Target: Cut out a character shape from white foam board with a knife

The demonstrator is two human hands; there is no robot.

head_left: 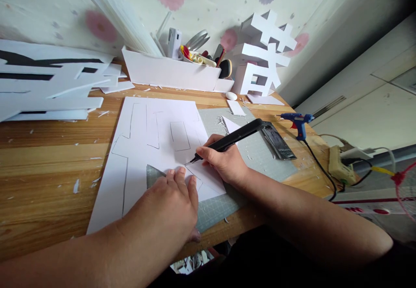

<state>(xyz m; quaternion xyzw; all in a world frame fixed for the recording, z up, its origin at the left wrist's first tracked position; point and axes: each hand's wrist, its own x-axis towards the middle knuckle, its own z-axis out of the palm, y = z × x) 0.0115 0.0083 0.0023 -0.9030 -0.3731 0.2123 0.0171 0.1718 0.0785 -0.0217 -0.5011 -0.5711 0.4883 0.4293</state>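
A white board (139,127) with thin outlines and cut lines lies on a grey cutting mat (211,214). My right hand (224,160) grips a black craft knife (237,135), its tip touching the board at a line near the middle. Just left of the tip, my left hand (175,197) presses down on the board with its fingers extended. Beside the left fingertips, an opening in the board shows the mat beneath.
Cut white boards (48,88) are stacked at the left. A white organizer (172,73) with tools and a white 3D character (260,58) stand at the back. A blue glue gun (299,123) and a power strip (341,164) are at the right. Scraps litter the wooden table (58,158).
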